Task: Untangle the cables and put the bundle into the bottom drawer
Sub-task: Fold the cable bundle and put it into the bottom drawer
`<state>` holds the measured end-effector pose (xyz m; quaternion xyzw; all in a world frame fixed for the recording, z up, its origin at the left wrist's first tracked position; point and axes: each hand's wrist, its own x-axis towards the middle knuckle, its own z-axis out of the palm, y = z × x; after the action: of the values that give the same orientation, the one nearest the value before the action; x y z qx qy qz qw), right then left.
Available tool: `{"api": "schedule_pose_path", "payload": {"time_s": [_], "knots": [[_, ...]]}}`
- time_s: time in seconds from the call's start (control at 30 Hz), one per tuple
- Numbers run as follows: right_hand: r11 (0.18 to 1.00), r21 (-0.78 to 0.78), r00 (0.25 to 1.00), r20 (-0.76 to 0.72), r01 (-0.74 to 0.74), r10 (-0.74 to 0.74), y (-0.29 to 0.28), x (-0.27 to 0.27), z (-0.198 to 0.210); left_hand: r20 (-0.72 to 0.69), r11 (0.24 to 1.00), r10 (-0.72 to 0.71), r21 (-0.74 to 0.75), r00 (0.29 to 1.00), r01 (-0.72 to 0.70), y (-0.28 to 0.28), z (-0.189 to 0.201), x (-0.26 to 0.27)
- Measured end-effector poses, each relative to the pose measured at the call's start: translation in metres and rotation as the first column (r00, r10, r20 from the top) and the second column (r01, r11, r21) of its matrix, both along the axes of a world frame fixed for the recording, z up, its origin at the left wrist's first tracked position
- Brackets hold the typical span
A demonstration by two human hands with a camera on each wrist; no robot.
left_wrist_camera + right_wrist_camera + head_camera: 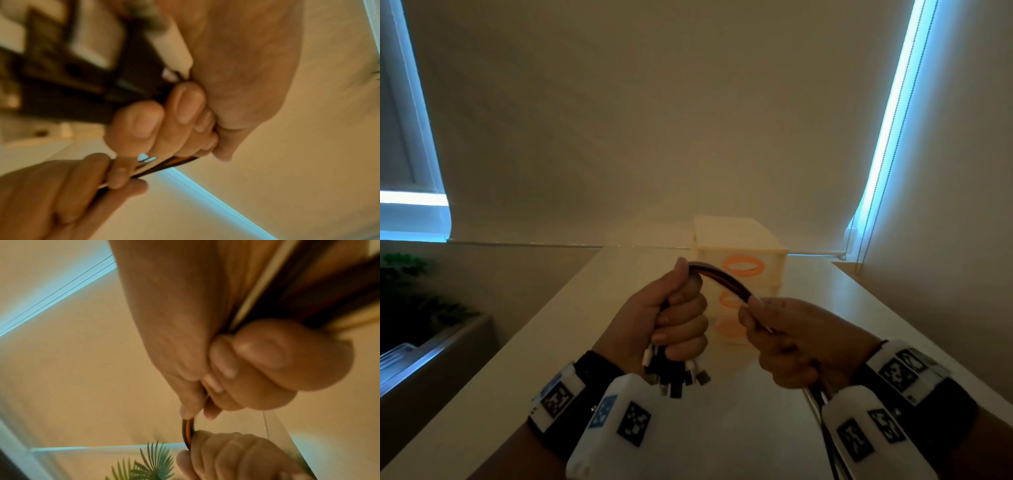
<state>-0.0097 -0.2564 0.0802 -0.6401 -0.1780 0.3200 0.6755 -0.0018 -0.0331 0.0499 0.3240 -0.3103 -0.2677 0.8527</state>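
A bundle of black, red and white cables arches between my two hands above the white table. My left hand grips it in a fist, and several plug ends hang below that fist. My right hand grips the other side, with the cables trailing down past the right wrist. The left wrist view shows the left fingers curled round the cables. In the right wrist view the right fingers wrap the cables. Behind the hands stands a small white drawer unit with orange oval handles; its drawers look closed.
A pale roller blind covers the window behind the table, with its bead chain hanging at the right. A green plant stands beyond the table's left edge. The table edge runs diagonally at the left.
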Motion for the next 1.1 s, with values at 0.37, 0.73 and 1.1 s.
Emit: {"api": "schedule_pose_path", "payload": {"time_s": [0.37, 0.73, 1.1], "knots": [[0.933, -0.092, 0.915, 0.252, 0.348, -0.316, 0.007, -0.015, -0.004, -0.003, 0.983, 0.013, -0.182, 1.000, -0.013, -0.005, 0.006, -0.008], [0.947, -0.157, 0.950, 0.192, 0.279, -0.248, 0.033, -0.029, -0.012, 0.174, 0.944, 0.053, -0.331, 0.983, 0.007, -0.008, 0.018, -0.031], [0.844, -0.343, 0.782, 0.609, 0.412, -0.133, 0.036, -0.045, -0.054, -0.159, 0.840, 0.448, -0.261, 0.879, -0.476, -0.005, 0.012, -0.014]]}}
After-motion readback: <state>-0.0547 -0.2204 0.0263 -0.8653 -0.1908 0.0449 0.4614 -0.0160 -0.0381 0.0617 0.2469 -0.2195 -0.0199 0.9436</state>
